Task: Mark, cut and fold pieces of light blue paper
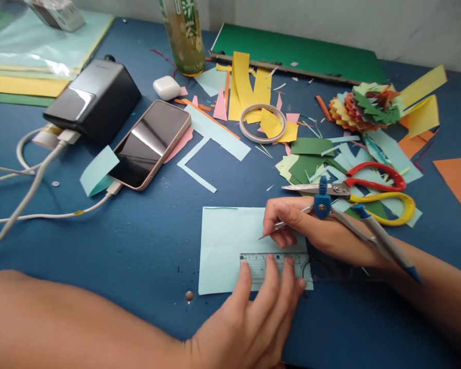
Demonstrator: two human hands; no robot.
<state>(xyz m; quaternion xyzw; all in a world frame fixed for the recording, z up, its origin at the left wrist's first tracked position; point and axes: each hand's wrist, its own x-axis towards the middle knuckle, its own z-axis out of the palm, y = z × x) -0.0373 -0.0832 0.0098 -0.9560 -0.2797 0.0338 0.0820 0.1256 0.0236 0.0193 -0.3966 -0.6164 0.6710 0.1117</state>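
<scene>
My left hand (255, 318) lies with fingers spread and pressed down on a clear ruler (256, 269). Beneath the ruler is a light blue sheet of paper (225, 236), with a folded-looking strip along its top edge. My right hand (326, 238) is closed around one leg of a drawing compass (322, 205) with a blue hinge. The metal point of that leg sits just above the ruler, over the paper; whether it touches the sheet I cannot tell. The other leg, grey and blue, sticks out to the right over my wrist.
Scissors (338, 189) with red and yellow handles lie on paper scraps (309, 154) beyond my right hand. Further back are a tape roll (246, 128), a paper ring (341, 113) and a bottle (184, 41). A phone (149, 146), black power bank (96, 102) and white cables (34, 192) occupy the left.
</scene>
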